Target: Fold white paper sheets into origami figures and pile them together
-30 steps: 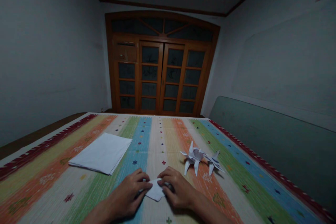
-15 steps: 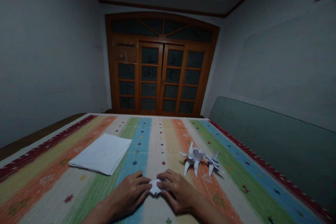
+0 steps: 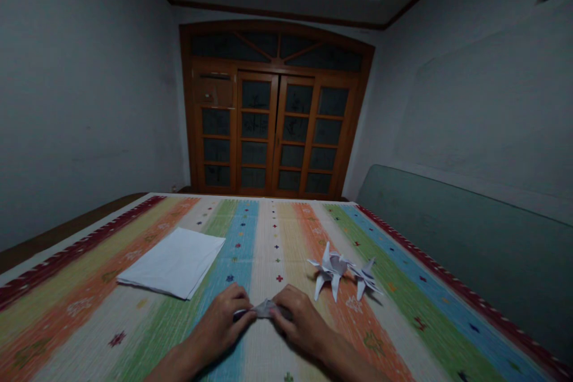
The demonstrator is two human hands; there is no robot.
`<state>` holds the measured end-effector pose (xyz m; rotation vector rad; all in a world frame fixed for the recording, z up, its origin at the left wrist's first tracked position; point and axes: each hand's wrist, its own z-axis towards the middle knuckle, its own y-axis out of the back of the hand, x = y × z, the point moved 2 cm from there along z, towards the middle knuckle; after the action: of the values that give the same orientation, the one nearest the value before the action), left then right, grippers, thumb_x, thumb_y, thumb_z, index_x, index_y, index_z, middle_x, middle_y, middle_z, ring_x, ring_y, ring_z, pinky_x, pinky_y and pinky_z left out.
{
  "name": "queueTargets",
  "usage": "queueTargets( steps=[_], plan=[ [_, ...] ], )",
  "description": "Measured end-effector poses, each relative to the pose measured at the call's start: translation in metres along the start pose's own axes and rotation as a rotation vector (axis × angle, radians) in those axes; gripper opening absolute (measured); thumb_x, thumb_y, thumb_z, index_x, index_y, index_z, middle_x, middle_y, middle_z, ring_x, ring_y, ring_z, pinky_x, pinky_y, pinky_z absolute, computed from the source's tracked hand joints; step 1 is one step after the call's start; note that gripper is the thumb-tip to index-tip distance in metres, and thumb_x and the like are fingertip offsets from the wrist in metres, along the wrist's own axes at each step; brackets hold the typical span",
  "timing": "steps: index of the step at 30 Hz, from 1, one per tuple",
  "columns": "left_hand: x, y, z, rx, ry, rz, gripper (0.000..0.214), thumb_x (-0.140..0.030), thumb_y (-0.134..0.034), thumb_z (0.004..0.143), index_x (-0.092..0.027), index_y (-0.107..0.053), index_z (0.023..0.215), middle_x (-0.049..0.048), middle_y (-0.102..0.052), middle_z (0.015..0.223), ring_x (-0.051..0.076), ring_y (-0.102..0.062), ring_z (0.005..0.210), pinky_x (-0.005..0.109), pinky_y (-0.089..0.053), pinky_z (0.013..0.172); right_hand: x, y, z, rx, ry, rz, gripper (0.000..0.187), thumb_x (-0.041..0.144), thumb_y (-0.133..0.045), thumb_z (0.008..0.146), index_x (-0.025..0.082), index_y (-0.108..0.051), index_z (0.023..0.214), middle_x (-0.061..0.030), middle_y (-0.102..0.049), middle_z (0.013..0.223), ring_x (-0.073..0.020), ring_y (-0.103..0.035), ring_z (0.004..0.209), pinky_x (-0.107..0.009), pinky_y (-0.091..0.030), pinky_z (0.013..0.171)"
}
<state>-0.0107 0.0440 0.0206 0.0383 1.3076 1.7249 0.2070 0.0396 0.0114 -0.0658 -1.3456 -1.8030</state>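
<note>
Both my hands rest on the striped cloth near its front edge. My left hand (image 3: 221, 325) and my right hand (image 3: 298, 319) pinch a small folded piece of white paper (image 3: 265, 309) between them, fingers closed on its two ends. The paper looks narrow and mostly hidden by my fingertips. Two finished white folded paper figures (image 3: 342, 273) with pointed legs stand just to the right of my right hand.
A stack of white paper sheets (image 3: 174, 262) lies to the left on the colourful striped cloth (image 3: 277, 233). A green padded board (image 3: 470, 245) runs along the right edge. Wooden glazed doors (image 3: 273, 131) stand at the far wall.
The small paper piece has been folded narrower between my fingers; more white surface showed earlier. Both hands stayed at the same spot, fingertips drawn closer onto the paper.
</note>
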Motion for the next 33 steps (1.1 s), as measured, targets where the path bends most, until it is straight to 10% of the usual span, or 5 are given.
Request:
queueTargets(
  steps=[16, 33],
  plan=[
    [0.009, 0.003, 0.013, 0.053, 0.231, -0.102, 0.017, -0.022, -0.066, 0.086, -0.021, -0.083, 0.086, 0.0024, -0.065, 0.079, 0.021, -0.062, 0.078, 0.029, -0.046, 0.072, -0.015, -0.009, 0.005, -0.087, -0.111, 0.197, 0.026, 0.004, -0.063, 0.079, 0.019, -0.080, 0.091, -0.0078, -0.078, 0.089, -0.0238, -0.072, 0.086, -0.034, -0.053, 0.081],
    [0.021, 0.022, 0.002, 0.086, 0.074, -0.007, 0.020, -0.011, -0.061, 0.084, -0.021, -0.079, 0.085, 0.0016, -0.070, 0.077, 0.017, -0.063, 0.071, 0.026, -0.046, 0.069, -0.004, -0.006, 0.001, 0.081, 0.163, -0.170, 0.020, 0.004, -0.054, 0.091, 0.019, -0.068, 0.091, -0.0068, -0.072, 0.087, -0.0210, -0.064, 0.085, -0.028, -0.049, 0.076]
  ],
)
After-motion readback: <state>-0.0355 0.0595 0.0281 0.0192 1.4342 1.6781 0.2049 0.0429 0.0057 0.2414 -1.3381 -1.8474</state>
